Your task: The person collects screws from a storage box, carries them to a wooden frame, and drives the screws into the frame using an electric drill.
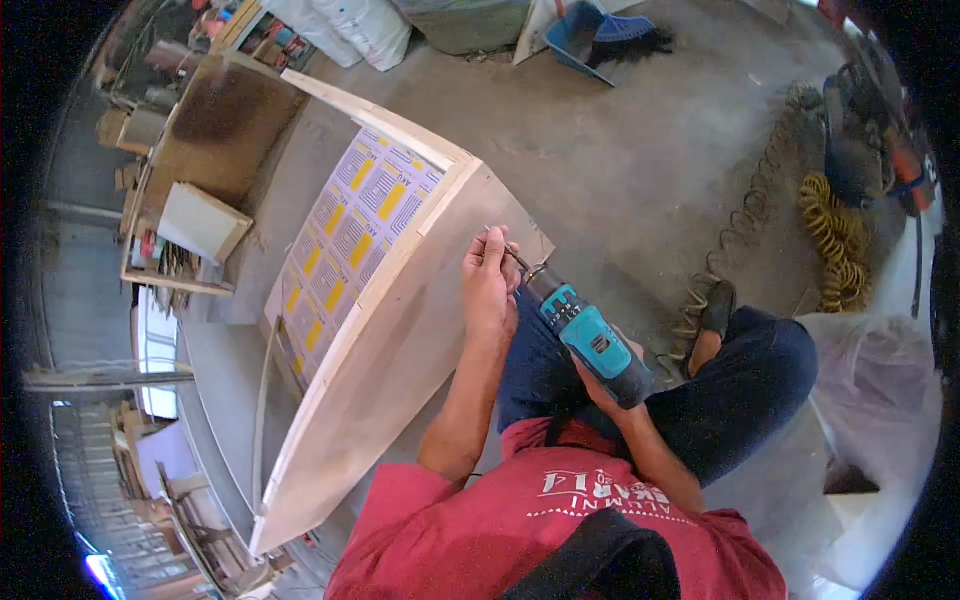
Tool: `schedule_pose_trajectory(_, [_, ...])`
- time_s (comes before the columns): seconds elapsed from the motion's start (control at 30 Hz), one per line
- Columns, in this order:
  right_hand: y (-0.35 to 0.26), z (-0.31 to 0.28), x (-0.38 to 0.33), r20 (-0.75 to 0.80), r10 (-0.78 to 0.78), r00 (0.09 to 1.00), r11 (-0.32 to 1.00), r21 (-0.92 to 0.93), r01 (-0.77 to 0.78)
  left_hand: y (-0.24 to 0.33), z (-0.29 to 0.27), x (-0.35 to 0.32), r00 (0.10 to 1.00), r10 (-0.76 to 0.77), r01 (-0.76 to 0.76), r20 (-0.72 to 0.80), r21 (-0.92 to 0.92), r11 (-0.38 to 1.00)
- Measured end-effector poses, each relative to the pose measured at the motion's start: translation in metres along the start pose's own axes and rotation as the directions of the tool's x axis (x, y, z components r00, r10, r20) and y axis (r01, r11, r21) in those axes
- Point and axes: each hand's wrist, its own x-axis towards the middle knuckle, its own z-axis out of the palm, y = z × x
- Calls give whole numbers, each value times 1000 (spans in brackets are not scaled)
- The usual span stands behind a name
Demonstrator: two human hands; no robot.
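A teal and black cordless drill points up and to the left, with my right hand closed around its grip, partly hidden under the tool's body. The driver bit reaches to the fingertips of my left hand. Those fingers are pinched together at the bit's tip; whatever small thing they hold is too small to make out. Just left of that hand stands a pale wooden panel, the side of a large box frame. A patterned purple and yellow sheet lines the frame's inside.
Coiled air hoses, one yellow, lie on the floor at the right. A blue dustpan and brush are at the far side. An open wooden box with boards stands at the left. Clear plastic sheeting spreads beside my knee.
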Motion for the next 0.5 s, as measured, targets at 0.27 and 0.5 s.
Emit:
schedule_pose_trajectory(0.27, [-7, 1, 10, -108, 49, 993, 985, 172, -30, 1, 15, 6, 999, -47, 45, 17, 111, 993])
schedule_pose_trajectory(0.5, [-3, 10, 27, -71, 46, 996, 986, 162, -34, 17, 22, 20, 995, 12, -41, 94, 308, 951])
